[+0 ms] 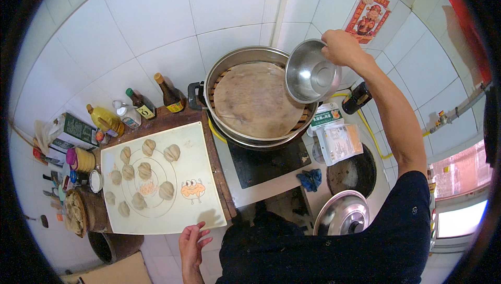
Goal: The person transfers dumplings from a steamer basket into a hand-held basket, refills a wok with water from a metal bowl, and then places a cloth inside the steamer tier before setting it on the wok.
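My right hand [339, 47] grips the rim of a shiny metal bowl [309, 73], which is tilted over the right side of a steamer pot [211, 73]. The inside of the bowl faces me, and whether any liquid leaves it I cannot tell. A round, pale brown steamer cloth [256, 100] lies in the pot over a slatted wooden rack [304, 116]. My left hand [194, 241] hangs at the front edge of a cream dough mat [191, 139], its fingers apart and nothing in them. Several pleated dough buns [144, 170] are spread over the mat.
Along the wall stand sauce bottles [170, 95], a yellow oil bottle [105, 120] and a jar [129, 117]. Right of the pot are food packets [340, 143], a dark bottle [356, 98], a blue rag [310, 179], a black wok [350, 174] and a metal lid [340, 215].
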A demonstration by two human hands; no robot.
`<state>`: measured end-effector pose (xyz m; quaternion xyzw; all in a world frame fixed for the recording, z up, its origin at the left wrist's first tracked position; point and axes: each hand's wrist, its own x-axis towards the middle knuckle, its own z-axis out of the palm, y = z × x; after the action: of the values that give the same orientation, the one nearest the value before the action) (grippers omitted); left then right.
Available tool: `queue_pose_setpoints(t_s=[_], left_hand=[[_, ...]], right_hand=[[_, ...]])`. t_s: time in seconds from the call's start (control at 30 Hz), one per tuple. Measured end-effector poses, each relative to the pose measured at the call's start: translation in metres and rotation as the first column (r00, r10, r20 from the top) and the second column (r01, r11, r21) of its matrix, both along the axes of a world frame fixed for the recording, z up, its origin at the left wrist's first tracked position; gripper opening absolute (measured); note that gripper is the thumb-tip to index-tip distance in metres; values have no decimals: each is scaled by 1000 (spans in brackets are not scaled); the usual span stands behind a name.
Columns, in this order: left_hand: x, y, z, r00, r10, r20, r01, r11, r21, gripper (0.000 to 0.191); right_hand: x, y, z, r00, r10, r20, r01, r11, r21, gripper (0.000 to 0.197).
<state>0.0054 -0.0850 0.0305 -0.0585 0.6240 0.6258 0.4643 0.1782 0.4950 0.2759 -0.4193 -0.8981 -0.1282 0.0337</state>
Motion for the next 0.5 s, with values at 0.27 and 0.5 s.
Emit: queue_pose_setpoints(t_s=[0.27,0.5], left_hand=[[-6,-13,-6,1000,6,-20,-7,1000,-10,21],[-6,-17,-7,1000,14,21,-14,1000,-10,21]], right_hand=[[20,-2,3,995,-104,-1,104,994,-35,24],[13,-23,0,999,36,-34,-36,999,17,19]])
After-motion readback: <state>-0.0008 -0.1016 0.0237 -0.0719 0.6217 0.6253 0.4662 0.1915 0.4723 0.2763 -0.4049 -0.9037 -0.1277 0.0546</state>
